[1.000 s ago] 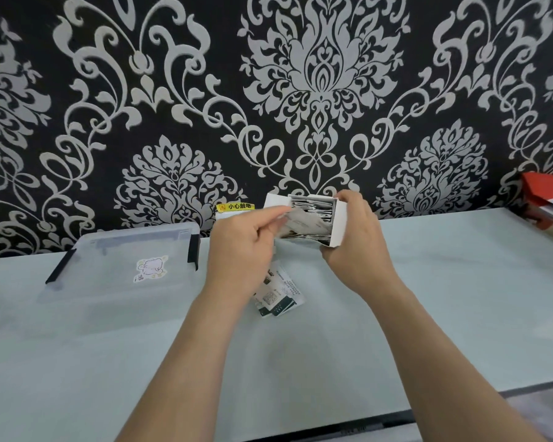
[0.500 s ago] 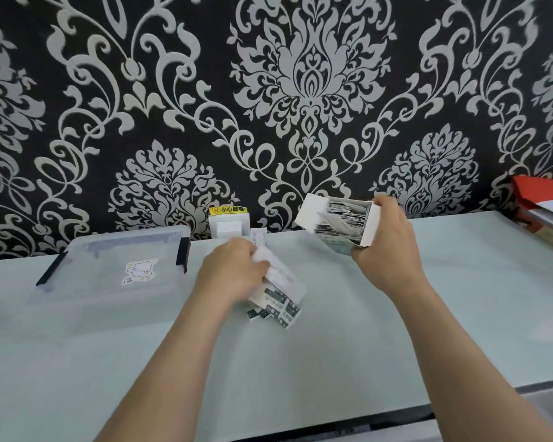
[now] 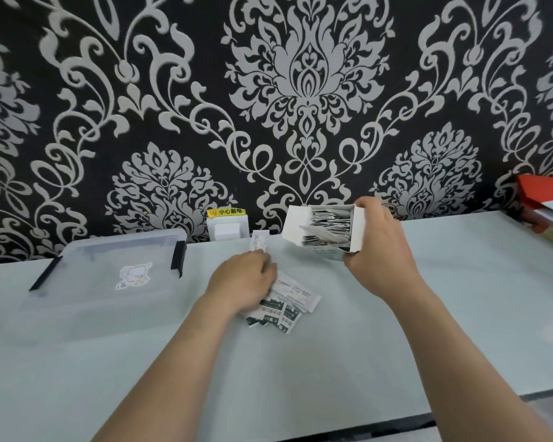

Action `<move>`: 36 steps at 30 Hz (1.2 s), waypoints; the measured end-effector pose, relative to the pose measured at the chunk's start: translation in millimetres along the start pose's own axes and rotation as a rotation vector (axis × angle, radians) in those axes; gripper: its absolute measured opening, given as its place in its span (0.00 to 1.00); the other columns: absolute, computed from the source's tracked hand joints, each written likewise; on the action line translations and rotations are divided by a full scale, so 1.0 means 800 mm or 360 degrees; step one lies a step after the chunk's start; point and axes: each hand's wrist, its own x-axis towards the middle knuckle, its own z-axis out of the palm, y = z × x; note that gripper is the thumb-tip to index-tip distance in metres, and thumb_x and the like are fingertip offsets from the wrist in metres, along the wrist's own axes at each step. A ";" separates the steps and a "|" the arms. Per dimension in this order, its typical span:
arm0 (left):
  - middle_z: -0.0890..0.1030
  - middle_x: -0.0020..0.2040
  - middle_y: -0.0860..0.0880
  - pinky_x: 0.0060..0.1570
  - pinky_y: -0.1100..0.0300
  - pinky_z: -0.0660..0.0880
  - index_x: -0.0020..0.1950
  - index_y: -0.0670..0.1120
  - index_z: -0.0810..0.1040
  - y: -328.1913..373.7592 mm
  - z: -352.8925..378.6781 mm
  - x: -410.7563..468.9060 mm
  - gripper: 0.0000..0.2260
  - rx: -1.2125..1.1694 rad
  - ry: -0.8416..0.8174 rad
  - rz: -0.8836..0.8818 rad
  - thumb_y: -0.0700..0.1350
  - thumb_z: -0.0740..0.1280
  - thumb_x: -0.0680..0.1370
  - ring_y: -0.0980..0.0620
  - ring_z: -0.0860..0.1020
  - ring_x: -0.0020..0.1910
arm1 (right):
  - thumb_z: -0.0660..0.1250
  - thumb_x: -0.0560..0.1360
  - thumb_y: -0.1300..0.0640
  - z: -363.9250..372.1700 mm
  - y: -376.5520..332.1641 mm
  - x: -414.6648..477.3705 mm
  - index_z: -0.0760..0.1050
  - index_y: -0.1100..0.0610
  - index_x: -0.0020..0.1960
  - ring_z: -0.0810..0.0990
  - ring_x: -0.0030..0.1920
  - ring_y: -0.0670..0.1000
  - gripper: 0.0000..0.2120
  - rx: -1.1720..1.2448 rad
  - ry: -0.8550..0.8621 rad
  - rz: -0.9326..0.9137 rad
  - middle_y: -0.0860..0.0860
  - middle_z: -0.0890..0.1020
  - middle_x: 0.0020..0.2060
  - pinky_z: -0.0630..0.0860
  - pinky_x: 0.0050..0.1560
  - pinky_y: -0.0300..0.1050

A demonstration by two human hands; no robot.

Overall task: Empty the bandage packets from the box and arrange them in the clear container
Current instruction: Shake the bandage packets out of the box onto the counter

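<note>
My right hand (image 3: 382,253) grips a white cardboard box (image 3: 292,226) held above the table, tilted with its open end toward me. Several bandage packets (image 3: 328,229) show inside it. My left hand (image 3: 241,282) is down on the table with its fingers curled over a small pile of bandage packets (image 3: 283,309), white and dark green, which fan out to its right. One more packet (image 3: 259,244) lies just behind that hand. The clear container (image 3: 87,301), lid on with black latches and a sticker, stands at the left, apart from both hands.
A white wall socket (image 3: 226,229) with a yellow label sits at the wall behind the left hand. A red folder and papers (image 3: 545,202) lie at the far right. The patterned wall closes the back of the pale table (image 3: 348,362); its front edge runs below my arms.
My left hand drew packets out of the box and brought them down onto the pile on the table. My right hand moved the box to the right and slightly up.
</note>
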 end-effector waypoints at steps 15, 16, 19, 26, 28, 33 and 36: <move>0.75 0.66 0.47 0.63 0.50 0.71 0.72 0.53 0.68 0.012 -0.006 0.071 0.27 -0.0284 0.0081 -0.0257 0.35 0.58 0.75 0.45 0.68 0.67 | 0.72 0.67 0.66 -0.003 0.003 0.015 0.63 0.52 0.66 0.65 0.53 0.51 0.31 -0.0041 0.0051 0.0057 0.49 0.71 0.58 0.62 0.49 0.43; 0.75 0.67 0.50 0.64 0.50 0.71 0.72 0.53 0.68 0.014 -0.007 0.066 0.29 -0.0327 0.0057 -0.0234 0.33 0.59 0.74 0.46 0.70 0.67 | 0.71 0.67 0.66 -0.002 0.002 0.015 0.63 0.53 0.66 0.66 0.55 0.52 0.32 -0.0035 0.0035 0.0057 0.49 0.71 0.59 0.62 0.49 0.43; 0.78 0.64 0.55 0.58 0.55 0.74 0.72 0.53 0.67 0.014 -0.012 0.047 0.29 -0.0495 -0.0079 -0.0213 0.32 0.59 0.73 0.51 0.74 0.61 | 0.72 0.67 0.67 -0.002 -0.001 0.011 0.63 0.53 0.66 0.68 0.58 0.55 0.32 -0.0028 0.0017 0.0033 0.50 0.71 0.60 0.63 0.49 0.43; 0.79 0.53 0.61 0.54 0.67 0.74 0.57 0.55 0.79 0.050 -0.041 -0.035 0.17 -0.1239 0.0740 0.0137 0.36 0.67 0.75 0.64 0.76 0.52 | 0.70 0.67 0.69 -0.009 -0.011 0.004 0.63 0.52 0.67 0.67 0.59 0.55 0.33 -0.0138 0.0008 -0.0023 0.50 0.71 0.60 0.66 0.51 0.43; 0.79 0.54 0.61 0.56 0.66 0.71 0.56 0.55 0.81 0.062 -0.034 -0.048 0.14 -0.1117 0.0782 0.0386 0.39 0.71 0.74 0.62 0.74 0.55 | 0.69 0.67 0.69 -0.006 -0.019 0.001 0.63 0.52 0.67 0.66 0.60 0.55 0.33 -0.0167 -0.0052 -0.0085 0.51 0.71 0.60 0.68 0.54 0.45; 0.81 0.47 0.54 0.52 0.62 0.71 0.49 0.49 0.85 0.059 -0.012 -0.038 0.07 -0.0762 0.0862 0.0531 0.40 0.72 0.74 0.56 0.75 0.50 | 0.67 0.66 0.70 -0.001 -0.035 -0.004 0.64 0.51 0.66 0.65 0.59 0.52 0.32 -0.0178 -0.0079 -0.0287 0.47 0.70 0.61 0.69 0.53 0.46; 0.82 0.45 0.54 0.49 0.63 0.70 0.47 0.47 0.85 0.058 -0.011 -0.039 0.06 -0.0690 0.0923 0.0600 0.39 0.71 0.74 0.55 0.76 0.47 | 0.67 0.66 0.70 -0.001 -0.036 -0.004 0.64 0.50 0.67 0.65 0.60 0.52 0.33 -0.0159 -0.0073 -0.0290 0.47 0.70 0.62 0.70 0.55 0.48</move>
